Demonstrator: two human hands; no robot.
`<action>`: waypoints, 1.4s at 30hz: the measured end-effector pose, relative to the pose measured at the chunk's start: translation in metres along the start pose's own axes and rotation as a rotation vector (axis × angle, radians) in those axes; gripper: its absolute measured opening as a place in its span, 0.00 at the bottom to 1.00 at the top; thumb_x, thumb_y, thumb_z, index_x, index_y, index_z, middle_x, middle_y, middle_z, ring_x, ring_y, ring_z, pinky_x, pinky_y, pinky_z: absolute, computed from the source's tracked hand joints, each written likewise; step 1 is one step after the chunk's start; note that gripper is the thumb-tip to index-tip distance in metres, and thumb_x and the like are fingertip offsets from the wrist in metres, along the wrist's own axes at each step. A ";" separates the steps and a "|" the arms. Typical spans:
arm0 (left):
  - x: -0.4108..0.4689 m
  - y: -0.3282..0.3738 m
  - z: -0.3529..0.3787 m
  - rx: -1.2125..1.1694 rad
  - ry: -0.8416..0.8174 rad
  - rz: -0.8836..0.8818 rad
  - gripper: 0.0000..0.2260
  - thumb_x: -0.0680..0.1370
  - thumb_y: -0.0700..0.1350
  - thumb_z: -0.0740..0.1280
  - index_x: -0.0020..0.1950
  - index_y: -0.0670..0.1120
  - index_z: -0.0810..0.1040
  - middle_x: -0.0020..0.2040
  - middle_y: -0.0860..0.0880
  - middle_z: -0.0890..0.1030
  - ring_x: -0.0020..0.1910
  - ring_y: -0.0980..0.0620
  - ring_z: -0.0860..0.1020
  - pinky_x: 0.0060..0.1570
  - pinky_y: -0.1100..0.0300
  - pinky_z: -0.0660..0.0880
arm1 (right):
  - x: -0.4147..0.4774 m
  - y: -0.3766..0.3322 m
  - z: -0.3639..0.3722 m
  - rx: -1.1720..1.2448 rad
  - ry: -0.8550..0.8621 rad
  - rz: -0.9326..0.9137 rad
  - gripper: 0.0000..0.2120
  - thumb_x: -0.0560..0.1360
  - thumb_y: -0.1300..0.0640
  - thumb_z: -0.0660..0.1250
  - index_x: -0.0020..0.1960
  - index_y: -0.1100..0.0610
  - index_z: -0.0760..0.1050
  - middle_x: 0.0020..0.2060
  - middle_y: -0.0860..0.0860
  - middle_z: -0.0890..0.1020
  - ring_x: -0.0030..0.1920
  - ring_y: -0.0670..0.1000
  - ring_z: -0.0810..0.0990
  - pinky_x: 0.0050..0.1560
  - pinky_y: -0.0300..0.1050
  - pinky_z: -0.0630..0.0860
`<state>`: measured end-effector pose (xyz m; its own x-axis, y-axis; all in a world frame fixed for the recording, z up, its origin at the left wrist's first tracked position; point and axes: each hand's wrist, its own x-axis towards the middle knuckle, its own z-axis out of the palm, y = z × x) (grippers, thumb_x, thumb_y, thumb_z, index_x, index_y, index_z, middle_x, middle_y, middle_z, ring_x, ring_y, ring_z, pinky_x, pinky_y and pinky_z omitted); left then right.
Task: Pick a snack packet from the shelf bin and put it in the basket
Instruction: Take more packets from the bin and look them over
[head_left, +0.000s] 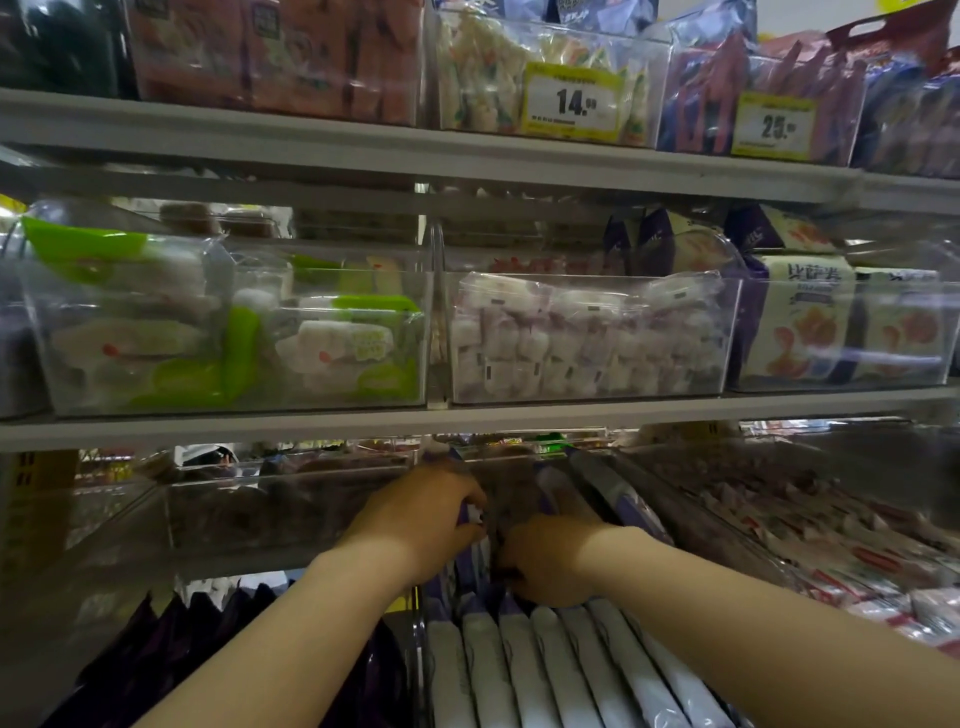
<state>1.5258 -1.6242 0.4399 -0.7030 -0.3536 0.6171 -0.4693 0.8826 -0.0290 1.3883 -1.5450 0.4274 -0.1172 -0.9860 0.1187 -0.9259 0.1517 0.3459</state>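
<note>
Both my hands reach into a clear shelf bin on the lower shelf, filled with upright purple-and-white snack packets. My left hand has its fingers curled round the top edge of a purple snack packet. My right hand sits just beside it, fingers curled down among the packets, and what it grips is hidden. More white-edged packets stand in a row in front, below my hands. No basket is in view.
Clear bins line the shelves: green-and-white packs, white-and-purple small packs, cream boxes above; red-and-white packets at right, dark purple bags at lower left. The grey shelf edge runs just above my hands.
</note>
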 end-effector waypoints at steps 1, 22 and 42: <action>0.000 -0.001 0.000 -0.001 -0.002 -0.007 0.14 0.77 0.51 0.68 0.63 0.55 0.77 0.64 0.53 0.76 0.60 0.52 0.75 0.54 0.60 0.72 | 0.002 -0.001 -0.001 -0.016 -0.029 -0.012 0.18 0.80 0.59 0.57 0.69 0.57 0.72 0.65 0.59 0.75 0.63 0.61 0.74 0.62 0.53 0.72; -0.006 0.044 -0.012 0.446 -0.088 0.134 0.20 0.78 0.59 0.61 0.70 0.57 0.69 0.69 0.52 0.70 0.69 0.46 0.67 0.70 0.49 0.60 | -0.070 0.069 0.009 -0.165 0.443 0.168 0.28 0.79 0.50 0.57 0.78 0.48 0.54 0.76 0.49 0.63 0.77 0.53 0.55 0.75 0.52 0.42; 0.015 0.048 0.024 0.408 -0.128 0.136 0.15 0.80 0.57 0.58 0.65 0.60 0.75 0.66 0.51 0.77 0.64 0.45 0.74 0.59 0.53 0.71 | -0.027 0.055 -0.004 -0.065 0.098 0.020 0.13 0.75 0.47 0.65 0.55 0.50 0.81 0.53 0.52 0.83 0.53 0.56 0.80 0.44 0.43 0.70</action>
<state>1.4800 -1.5941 0.4289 -0.8213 -0.3010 0.4846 -0.5224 0.7382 -0.4268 1.3423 -1.5101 0.4466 -0.0968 -0.9717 0.2153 -0.8981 0.1785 0.4020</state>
